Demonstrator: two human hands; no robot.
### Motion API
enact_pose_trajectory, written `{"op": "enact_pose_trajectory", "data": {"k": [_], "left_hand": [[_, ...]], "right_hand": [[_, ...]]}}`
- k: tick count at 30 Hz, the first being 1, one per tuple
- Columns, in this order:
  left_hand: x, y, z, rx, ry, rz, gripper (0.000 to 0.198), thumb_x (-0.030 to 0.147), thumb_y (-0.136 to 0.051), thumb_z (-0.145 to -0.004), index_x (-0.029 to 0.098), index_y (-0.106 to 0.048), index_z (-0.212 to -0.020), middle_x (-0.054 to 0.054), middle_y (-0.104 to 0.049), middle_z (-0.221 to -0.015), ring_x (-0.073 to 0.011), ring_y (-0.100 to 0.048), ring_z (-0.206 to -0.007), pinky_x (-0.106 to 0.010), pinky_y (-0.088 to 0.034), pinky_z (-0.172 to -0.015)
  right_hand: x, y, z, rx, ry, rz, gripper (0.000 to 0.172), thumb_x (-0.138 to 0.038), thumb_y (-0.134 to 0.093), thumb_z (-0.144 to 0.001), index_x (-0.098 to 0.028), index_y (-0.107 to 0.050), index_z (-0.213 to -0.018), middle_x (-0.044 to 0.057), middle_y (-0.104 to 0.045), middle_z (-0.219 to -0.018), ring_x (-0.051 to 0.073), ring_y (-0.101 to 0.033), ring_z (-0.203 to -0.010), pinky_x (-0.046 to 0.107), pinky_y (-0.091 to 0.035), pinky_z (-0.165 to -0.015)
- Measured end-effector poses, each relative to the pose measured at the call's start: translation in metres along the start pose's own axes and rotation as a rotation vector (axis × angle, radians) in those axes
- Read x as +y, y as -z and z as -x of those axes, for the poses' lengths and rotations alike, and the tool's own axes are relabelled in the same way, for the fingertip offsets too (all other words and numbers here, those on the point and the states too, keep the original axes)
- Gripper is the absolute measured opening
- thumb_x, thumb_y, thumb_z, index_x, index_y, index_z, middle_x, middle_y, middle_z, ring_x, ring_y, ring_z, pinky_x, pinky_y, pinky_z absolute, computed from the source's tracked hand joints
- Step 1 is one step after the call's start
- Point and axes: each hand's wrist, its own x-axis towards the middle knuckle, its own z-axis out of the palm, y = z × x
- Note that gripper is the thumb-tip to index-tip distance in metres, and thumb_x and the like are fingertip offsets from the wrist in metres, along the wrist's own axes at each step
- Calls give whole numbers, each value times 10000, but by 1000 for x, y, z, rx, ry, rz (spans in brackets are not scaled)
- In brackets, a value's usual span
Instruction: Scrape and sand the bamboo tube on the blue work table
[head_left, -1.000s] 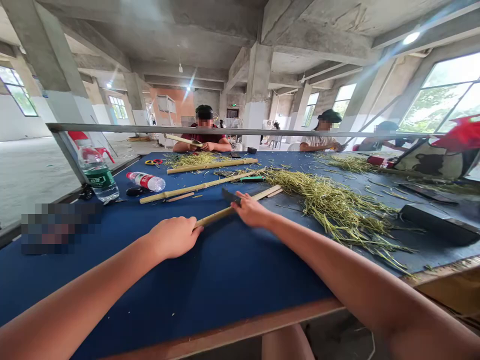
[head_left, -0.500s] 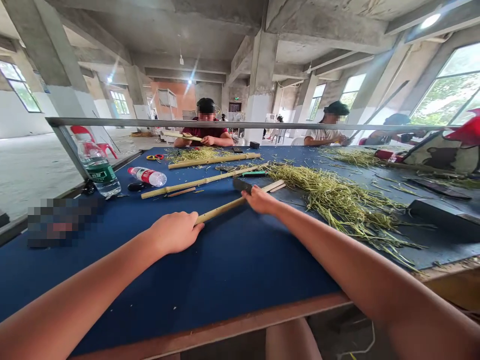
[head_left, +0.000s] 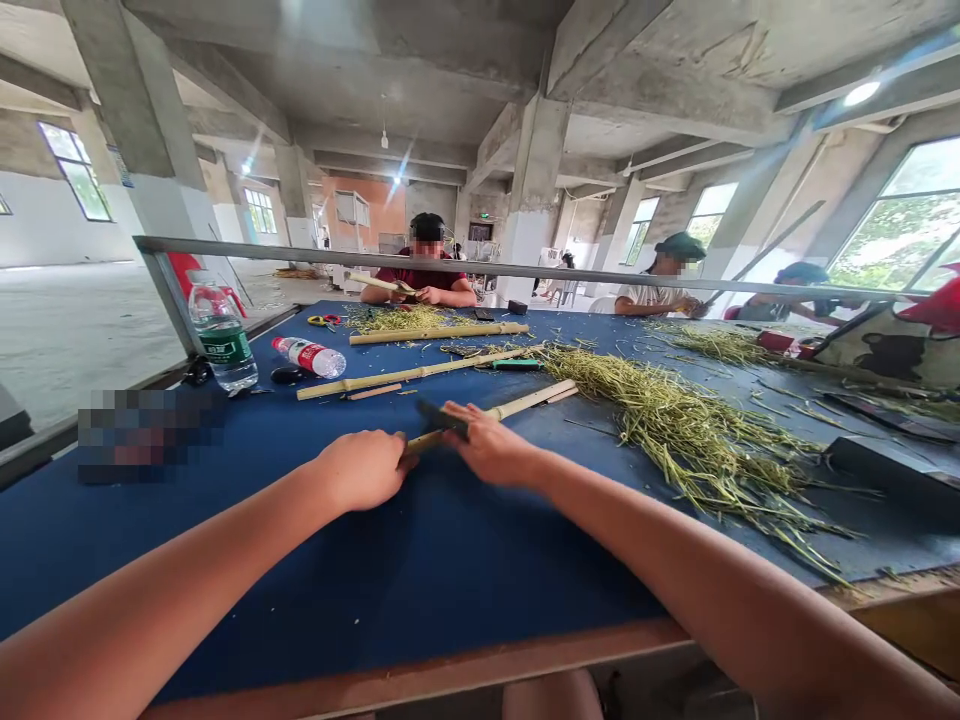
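My left hand [head_left: 364,468] is closed around the near end of a bamboo stick [head_left: 531,400], which slants away to the right over the blue table [head_left: 390,590]. Farther up the stick, my right hand [head_left: 491,445] grips a knife [head_left: 431,415] with a dark, broad blade. The blade lies across the bamboo, a short way ahead of my left hand; its handle is mostly hidden in my fingers. At the stick's far end lies a thin strip of bamboo [head_left: 562,395].
Beyond lie two more bamboo sticks [head_left: 439,334] and a green-handled tool [head_left: 517,364]. Bamboo shavings [head_left: 660,420] heap at the right, near a dark box [head_left: 892,475]. Water bottles [head_left: 225,340] are at the left. A co-worker [head_left: 427,270] sits across, behind a metal rail [head_left: 540,270].
My right hand has drawn the knife down the bamboo stick toward my left hand. My left hand still holds the near end. The view has shifted slightly.
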Motion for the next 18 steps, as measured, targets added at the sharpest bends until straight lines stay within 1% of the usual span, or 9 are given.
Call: {"op": "enact_pose_trajectory", "data": {"k": [1, 3, 5, 8, 10, 12, 14, 16, 18], "left_hand": [[-1, -1, 0, 13, -21, -2, 471, 452, -328, -989, 218, -664, -1221, -182, -764, -1151, -353, -733, -1012, -450, -545, -822], [-2, -2, 0, 27, -48, -6, 460, 439, -322, -993, 247, -658, -1241, -160, -758, -1197, -342, -729, -1038, -436, -543, -827], [-2, -3, -1, 14, -18, -8, 461, 459, -318, -992, 244, -665, -1206, -162, -767, -1153, -345, -737, -992, -431, -542, -779], [-2, -1, -2, -17, 42, -31, 473, 509, -320, -984, 214, -668, -1106, -174, -772, -1047, -355, -739, -899, -432, -530, -706], [-1, 1, -2, -30, 50, -45, 481, 525, -304, -988, 205, -657, -1055, -171, -765, -1015, -353, -731, -870, -428, -519, -683], [-1, 2, -2, -47, 52, -45, 488, 532, -285, -996, 205, -645, -1037, -163, -759, -990, -342, -723, -852, -415, -510, -669], [-1, 3, -2, -59, 60, -37, 495, 543, -277, -998, 206, -639, -1027, -159, -754, -965, -329, -717, -840, -399, -502, -663], [-1, 3, -1, -60, 59, -33, 499, 550, -274, -998, 208, -635, -1024, -156, -752, -953, -320, -714, -836, -390, -498, -664], [-1, 3, -2, -55, 53, -33, 504, 553, -268, -1000, 207, -634, -1026, -154, -752, -953, -320, -714, -835, -392, -499, -662]], "right_hand": [[-15, -6, 0, -5, 119, -28, 494, -361, -359, -1082, -199, -464, -1537, 87, -445, -1605, 213, -284, -1543, 431, -206, -1279], [-30, -14, 0, 14, 241, -52, 516, -370, -359, -1082, -198, -424, -1564, 82, -426, -1617, 206, -270, -1548, 430, -212, -1282], [-26, -14, -2, 18, 225, -40, 530, -380, -359, -1078, -167, -430, -1558, 105, -425, -1614, 220, -283, -1544, 435, -226, -1279], [12, -4, -6, 11, 14, 6, 521, -416, -372, -1069, -132, -535, -1474, 140, -462, -1584, 270, -343, -1518, 446, -256, -1262], [47, 9, -6, 31, -206, 38, 511, -434, -381, -1065, -105, -613, -1379, 176, -529, -1524, 308, -403, -1481, 437, -293, -1236], [82, 24, -3, 59, -441, 86, 492, -396, -359, -1071, -75, -635, -1322, 215, -592, -1445, 326, -451, -1444, 427, -331, -1200], [112, 38, 3, 118, -613, 151, 479, -362, -333, -1076, -65, -644, -1289, 235, -592, -1433, 333, -437, -1449, 441, -297, -1205], [130, 48, 9, 203, -733, 184, 491, -398, -334, -1078, -83, -636, -1303, 238, -601, -1415, 344, -423, -1454, 465, -272, -1207], [133, 50, 11, 254, -746, 187, 512, -443, -357, -1071, -89, -626, -1325, 244, -615, -1390, 357, -427, -1449, 480, -277, -1201]]}}
